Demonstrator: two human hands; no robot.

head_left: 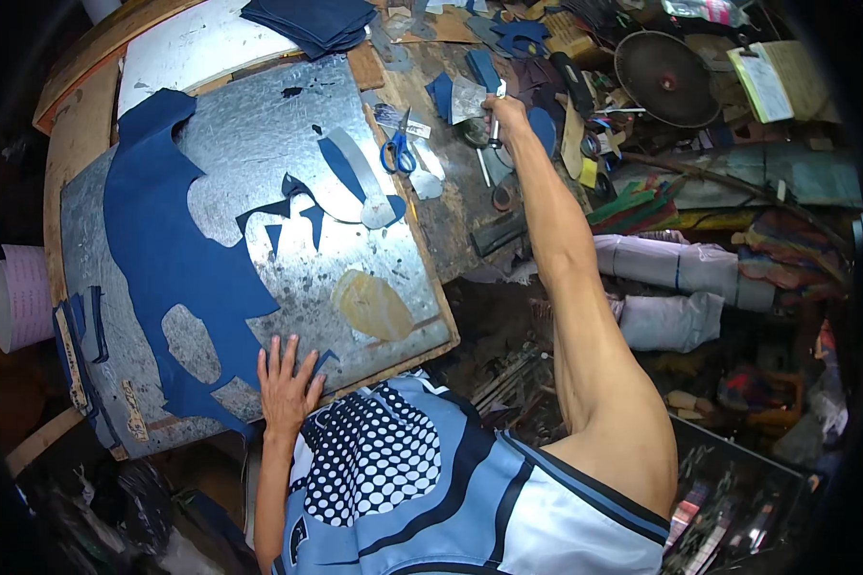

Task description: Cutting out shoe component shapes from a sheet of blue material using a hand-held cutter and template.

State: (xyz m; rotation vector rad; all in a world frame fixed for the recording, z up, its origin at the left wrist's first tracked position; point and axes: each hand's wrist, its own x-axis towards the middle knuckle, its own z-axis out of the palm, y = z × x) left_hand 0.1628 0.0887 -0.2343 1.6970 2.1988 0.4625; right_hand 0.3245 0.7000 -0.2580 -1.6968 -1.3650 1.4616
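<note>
My left hand (288, 391) lies flat with fingers spread at the near edge of a scratched metal sheet (244, 105), beside a large dark blue piece of material (177, 264) with cut-out holes. My right arm reaches far over the wooden bench, where my right hand (508, 115) is closed round a slim tool with a dark and silver shaft (495, 136); its exact kind is unclear. Blue-handled scissors (398, 153) lie left of that hand. On the metal rest a yellowish oval pattern piece (372, 305), a grey curved pattern piece (355, 165) and dark blue offcuts (302, 203).
Stacked dark blue sheets (312, 24) sit at the far edge. A round dark fan-like disc (666, 79) and a clipboard (765, 81) are at the far right. Plastic-wrapped rolls (681, 264) lie right of my arm, and a pink-white roll (21, 297) at the left.
</note>
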